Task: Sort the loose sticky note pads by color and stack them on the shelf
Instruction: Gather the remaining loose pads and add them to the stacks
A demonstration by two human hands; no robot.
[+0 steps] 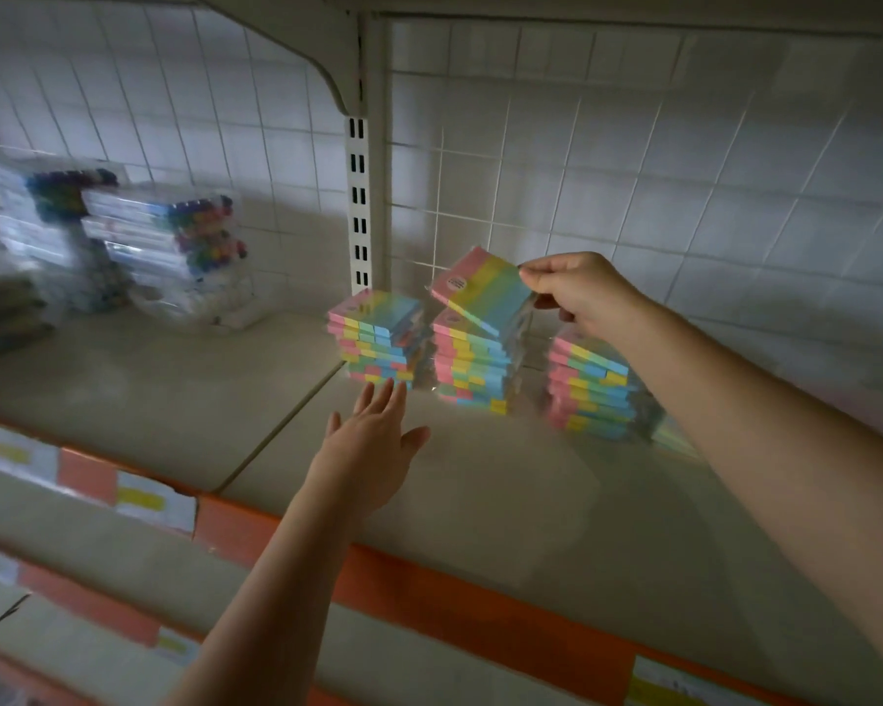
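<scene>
Pinching a plastic-wrapped pastel rainbow sticky note pad [483, 290] by its corner, the right hand [579, 293] tilts it over the middle stack [472, 364] on the pale shelf [505, 476], seemingly to add it, while the left hand [370, 443], fingers [383, 394] spread and empty, reaches toward the left stack [376, 336].

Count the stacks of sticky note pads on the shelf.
3: left stack of pastel striped sticky note pads by the white slotted upright, middle stack under the pad pinched by the right hand, right stack partly behind that forearm.
</scene>
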